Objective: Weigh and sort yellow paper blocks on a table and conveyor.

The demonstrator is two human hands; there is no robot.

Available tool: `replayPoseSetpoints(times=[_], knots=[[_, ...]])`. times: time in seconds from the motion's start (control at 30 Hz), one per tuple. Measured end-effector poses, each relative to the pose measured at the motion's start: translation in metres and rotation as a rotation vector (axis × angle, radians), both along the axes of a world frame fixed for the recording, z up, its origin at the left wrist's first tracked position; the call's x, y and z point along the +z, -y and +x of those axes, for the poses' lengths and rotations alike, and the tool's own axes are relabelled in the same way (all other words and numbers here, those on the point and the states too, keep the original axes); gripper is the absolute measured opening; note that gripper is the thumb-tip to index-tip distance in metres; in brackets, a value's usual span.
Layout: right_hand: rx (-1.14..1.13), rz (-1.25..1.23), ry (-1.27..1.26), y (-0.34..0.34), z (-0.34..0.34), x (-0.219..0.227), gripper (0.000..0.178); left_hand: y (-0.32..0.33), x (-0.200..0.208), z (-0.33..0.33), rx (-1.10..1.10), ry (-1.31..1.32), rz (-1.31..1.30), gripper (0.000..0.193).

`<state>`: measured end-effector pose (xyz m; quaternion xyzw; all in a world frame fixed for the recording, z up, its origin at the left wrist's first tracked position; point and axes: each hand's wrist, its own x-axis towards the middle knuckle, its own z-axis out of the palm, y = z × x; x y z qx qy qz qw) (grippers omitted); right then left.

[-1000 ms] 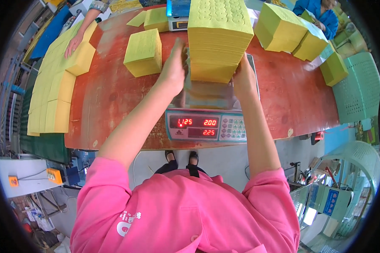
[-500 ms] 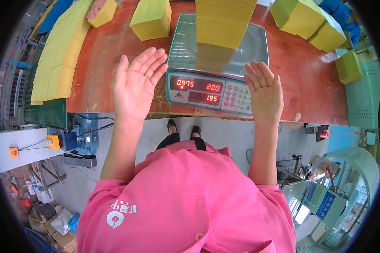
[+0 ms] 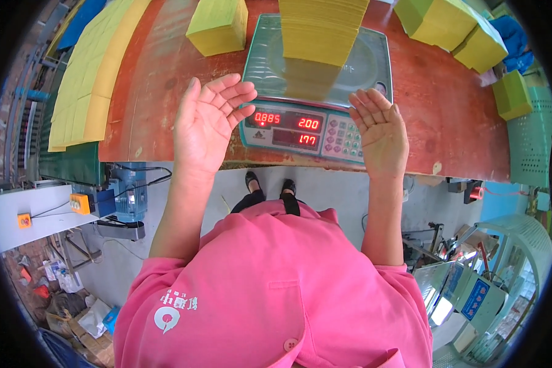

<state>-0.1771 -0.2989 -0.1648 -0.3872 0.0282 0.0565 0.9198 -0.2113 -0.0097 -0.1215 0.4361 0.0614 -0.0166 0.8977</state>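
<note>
A tall stack of yellow paper sheets (image 3: pixel 322 30) stands on the metal pan of a digital scale (image 3: pixel 264 70) with red lit readouts and a keypad. My left hand (image 3: pixel 207 126) is raised with the palm up and fingers loosely curled, near the scale's front left corner. Palm up as well, my right hand (image 3: pixel 381 132) hovers at the scale's front right, partly covering the keypad's edge. Both hands are empty and apart from the stack. The stack's top runs past the upper edge of the picture.
The scale sits on a red wooden table (image 3: pixel 159 92). Behind it at left stands a yellow block of paper (image 3: pixel 218 24), and a long row of yellow stacks (image 3: pixel 95 80) lines the left. More yellow stacks (image 3: pixel 438 24) are at right, by a green perforated crate (image 3: pixel 530 138).
Another person's hand and the yellow block it touched at the upper left are gone from view. The scale's readout has dropped. My left hand has moved slightly right, its fingers curling more.
</note>
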Motion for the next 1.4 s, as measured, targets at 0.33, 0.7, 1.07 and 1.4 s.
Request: replayPoseSetpoints(times=[0.33,0.7,1.07,1.4], knots=[[-0.013,0.033,-0.014,0.001,0.006,-0.008,0.047,-0.005,-0.008,0.020,-0.015,-0.045,-0.016,0.057],[0.093,0.044,-0.062,-0.085,0.011,0.001,0.040,-0.051,-0.019,0.038,0.023,-0.059,-0.012,0.052],[0.428,0.033,-0.065,-0.256,0.035,0.002,0.034,-0.212,-0.045,0.068,0.183,-0.136,0.114,0.043],[0.656,-0.001,-0.100,-0.383,0.041,-0.012,0.030,-0.438,-0.032,0.073,0.562,-0.116,0.878,0.024]])
